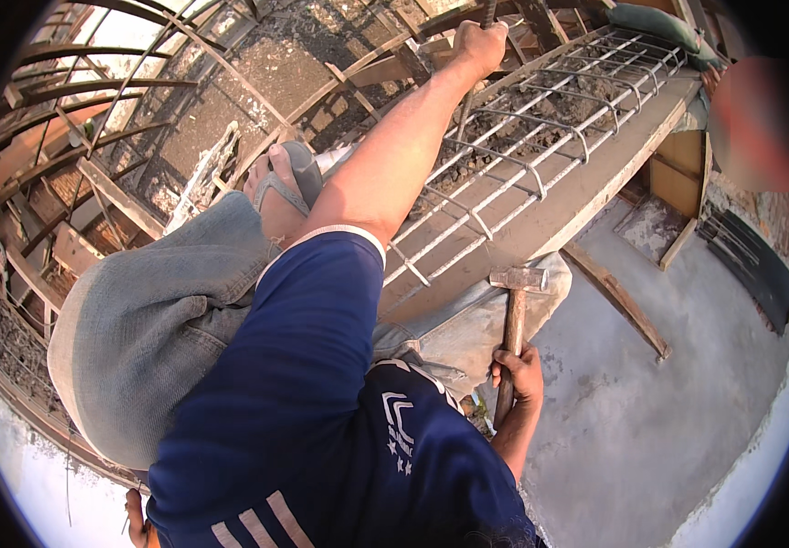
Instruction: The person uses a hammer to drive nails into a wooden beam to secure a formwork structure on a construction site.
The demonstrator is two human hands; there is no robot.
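Note:
My left arm stretches far forward, and my left hand (480,49) is closed round a dark upright steel rod (465,114). The rod stands among the bars of a rebar cage (540,155), which lies along a concrete-filled beam form. My right hand (519,373) grips the wooden handle of a hammer (515,315) near my right knee, its steel head uppermost. The hammer head is in front of my trouser leg, close to the form's edge. The rod's lower end is hard to make out among the bars and rough concrete.
My sandalled foot (289,178) rests left of the cage. Timber and curved bars (93,87) crowd the left. A wooden prop (618,301) leans over the grey floor (650,411) below right. Another person (659,27) is at the cage's far end; someone's fingers (136,519) show lower left.

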